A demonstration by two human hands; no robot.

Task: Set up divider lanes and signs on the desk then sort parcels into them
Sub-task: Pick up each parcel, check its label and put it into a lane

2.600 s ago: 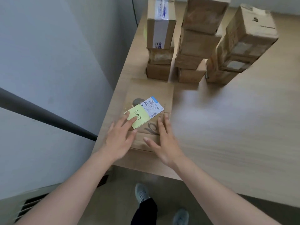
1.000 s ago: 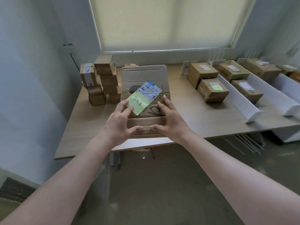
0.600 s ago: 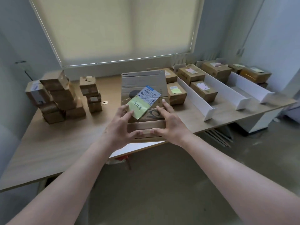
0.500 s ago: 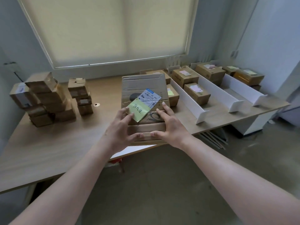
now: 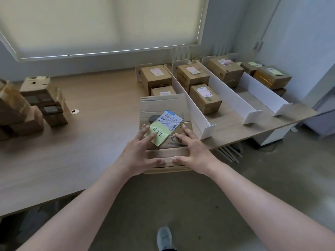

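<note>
both hands, left hand (image 5: 138, 153) and right hand (image 5: 193, 151), gripped a flat creased cardboard parcel (image 5: 164, 113) near smooth white dividers (image 5: 194, 110) on the woodgrain worktop (image 5: 81, 142).

Flat brown cardboard parcel (image 5: 164, 109) being held above desk's (image 5: 94, 105) near edge, tilted, carrying white barcode label (image 5: 171, 120) and yellow handwritten sticky note (image 5: 157, 135). White divider boards (image 5: 194, 109) standing upright, forming lanes at right. Labelled brown parcels (image 5: 205, 98) sitting in lanes. Unsorted boxes (image 5: 34, 104) sitting stacked at left.
</note>
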